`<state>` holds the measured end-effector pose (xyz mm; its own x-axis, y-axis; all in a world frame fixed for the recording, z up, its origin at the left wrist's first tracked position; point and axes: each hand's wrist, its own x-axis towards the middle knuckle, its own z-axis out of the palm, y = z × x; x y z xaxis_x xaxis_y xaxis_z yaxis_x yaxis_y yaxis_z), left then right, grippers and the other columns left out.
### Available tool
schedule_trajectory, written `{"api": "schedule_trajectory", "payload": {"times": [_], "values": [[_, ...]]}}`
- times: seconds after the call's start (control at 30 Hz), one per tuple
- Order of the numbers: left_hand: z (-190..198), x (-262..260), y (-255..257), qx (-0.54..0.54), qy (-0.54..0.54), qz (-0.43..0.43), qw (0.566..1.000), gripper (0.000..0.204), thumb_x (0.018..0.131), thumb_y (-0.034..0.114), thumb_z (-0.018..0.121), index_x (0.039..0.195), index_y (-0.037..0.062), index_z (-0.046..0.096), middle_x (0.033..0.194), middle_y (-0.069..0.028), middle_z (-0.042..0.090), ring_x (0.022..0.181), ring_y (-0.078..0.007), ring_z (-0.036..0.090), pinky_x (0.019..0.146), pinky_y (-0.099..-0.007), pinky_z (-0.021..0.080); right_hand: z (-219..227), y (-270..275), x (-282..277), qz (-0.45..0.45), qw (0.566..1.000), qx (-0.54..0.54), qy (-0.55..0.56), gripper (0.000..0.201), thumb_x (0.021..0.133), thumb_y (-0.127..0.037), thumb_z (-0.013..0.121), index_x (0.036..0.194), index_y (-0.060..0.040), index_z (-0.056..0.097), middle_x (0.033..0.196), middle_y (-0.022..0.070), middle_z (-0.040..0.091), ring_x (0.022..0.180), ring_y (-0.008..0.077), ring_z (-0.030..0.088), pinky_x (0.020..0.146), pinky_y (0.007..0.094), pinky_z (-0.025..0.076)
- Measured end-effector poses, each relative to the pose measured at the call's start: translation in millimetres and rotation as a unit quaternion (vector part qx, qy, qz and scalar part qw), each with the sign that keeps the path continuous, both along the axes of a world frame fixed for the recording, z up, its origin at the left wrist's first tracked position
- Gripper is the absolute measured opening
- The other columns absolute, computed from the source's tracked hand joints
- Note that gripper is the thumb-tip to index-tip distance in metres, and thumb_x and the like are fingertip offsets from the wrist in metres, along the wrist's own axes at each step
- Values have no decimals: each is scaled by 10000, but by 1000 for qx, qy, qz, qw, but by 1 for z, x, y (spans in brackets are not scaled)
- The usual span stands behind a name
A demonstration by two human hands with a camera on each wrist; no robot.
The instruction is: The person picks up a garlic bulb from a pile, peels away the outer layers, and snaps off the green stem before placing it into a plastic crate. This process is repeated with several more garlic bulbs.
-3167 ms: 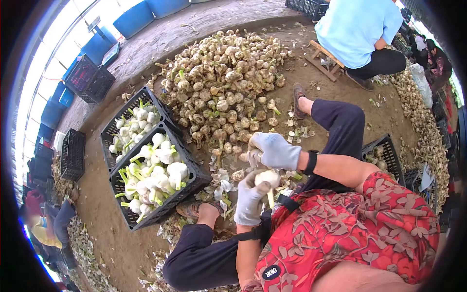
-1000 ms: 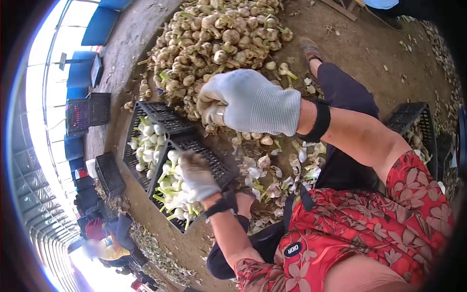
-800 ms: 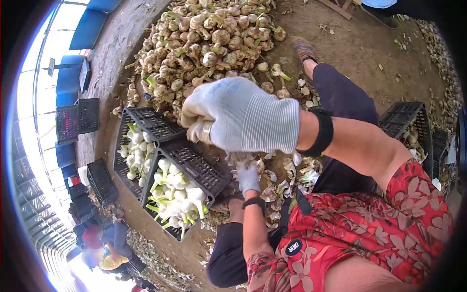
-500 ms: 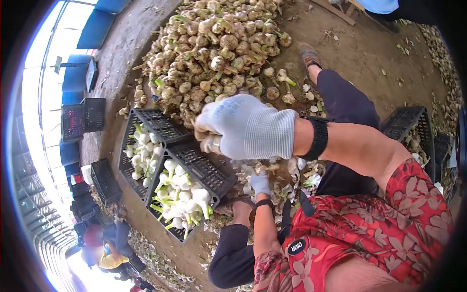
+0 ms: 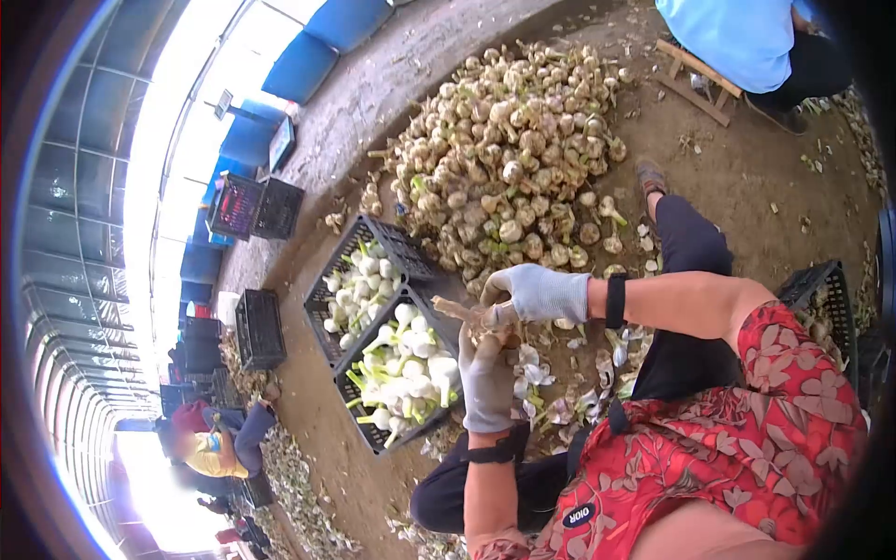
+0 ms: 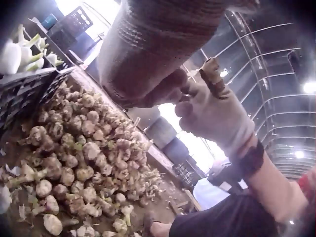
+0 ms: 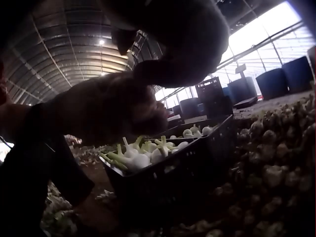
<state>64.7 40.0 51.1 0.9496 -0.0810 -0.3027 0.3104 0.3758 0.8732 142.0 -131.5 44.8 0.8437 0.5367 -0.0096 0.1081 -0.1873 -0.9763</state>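
Observation:
In the head view my gloved left hand (image 5: 485, 385) holds an unpeeled garlic bulb (image 5: 489, 321) whose dry brown stalk (image 5: 452, 307) sticks out to the left. My gloved right hand (image 5: 546, 293) meets it from the other side, its fingers curled at the base of the stalk. In the left wrist view that stalk (image 6: 212, 74) rises above the right hand (image 6: 219, 116), while the left hand (image 6: 153, 54) fills the top. Both hands look dark in the right wrist view. Much of the bulb is hidden by the fingers.
A big heap of unpeeled garlic (image 5: 523, 149) lies ahead. Two black crates (image 5: 383, 431) of white, green-stalked garlic stand at the left. Peelings (image 5: 569, 392) cover the ground between the legs. A person in blue (image 5: 733, 42) sits at upper right; another crate (image 5: 845, 308) stands at far right.
My left hand has gone from holding a white bulb, over the crate and down to the peelings, and back up to the right hand with an unpeeled garlic bulb. The head view has shifted.

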Motion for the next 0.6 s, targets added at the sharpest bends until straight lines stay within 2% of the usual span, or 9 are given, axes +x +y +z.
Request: {"api": "schedule_trajectory", "payload": {"times": [0.03,0.1,0.2,0.23,0.3,0.4,0.43,0.53,0.6], "values": [[18,1,-6,83,-17,-6,996,469,910,297,641,1267,23,510,1089,-68,610,890,-149,601,748,-249,502,4,0,1,-1,999,33,31,630,794,-527,689,1069,36,625,1004,233,656,958,342,644,809,390,494],[42,6,-22,206,-64,5,976,545,829,143,748,1292,9,494,1099,-57,599,923,-119,590,779,-241,501,15,-1,-1,-44,999,-10,-13,659,794,-563,678,1060,38,623,980,236,655,937,325,647,791,384,492],[35,17,-23,344,-187,-10,920,502,833,144,742,1259,5,516,1097,-53,607,936,-112,586,796,-247,500,18,0,-1,-81,997,9,-10,611,818,-544,672,987,41,641,848,203,661,794,247,636,708,367,488],[27,22,-20,378,-214,-1,901,466,825,144,749,1221,9,542,1017,-40,628,868,-96,592,743,-232,500,20,-3,0,-75,997,8,6,588,828,-527,672,974,42,644,809,187,658,758,223,623,689,361,485],[24,18,-22,323,-175,13,930,437,828,135,742,1203,14,554,970,-33,635,821,-90,595,698,-227,501,21,-5,1,-59,997,37,32,500,865,-448,669,941,45,655,692,139,631,658,152,560,635,333,473],[16,17,-28,261,-129,37,956,434,834,143,738,1203,22,545,874,-25,638,719,-73,592,595,-204,486,12,-11,10,-9,999,16,29,472,880,-418,665,954,48,654,682,118,620,654,127,534,621,327,465],[10,17,-29,238,-112,43,964,444,835,154,739,1208,21,538,865,-25,636,709,-70,590,582,-199,481,24,-19,6,2,997,17,79,438,894,-390,656,962,43,657,710,84,636,654,118,532,616,322,459],[-5,17,-27,205,-102,56,972,501,845,214,740,1242,15,509,841,-31,637,662,-67,576,541,-192,458,0,-20,12,18,994,100,48,416,903,-373,650,989,34,663,755,51,654,665,109,538,621,314,458],[-10,19,-26,195,-115,60,972,549,854,264,740,1270,10,487,826,-36,639,626,-66,563,512,-189,441,-5,-23,15,41,994,76,68,321,885,-260,639,1030,25,667,776,42,665,680,108,555,636,307,466]]}}
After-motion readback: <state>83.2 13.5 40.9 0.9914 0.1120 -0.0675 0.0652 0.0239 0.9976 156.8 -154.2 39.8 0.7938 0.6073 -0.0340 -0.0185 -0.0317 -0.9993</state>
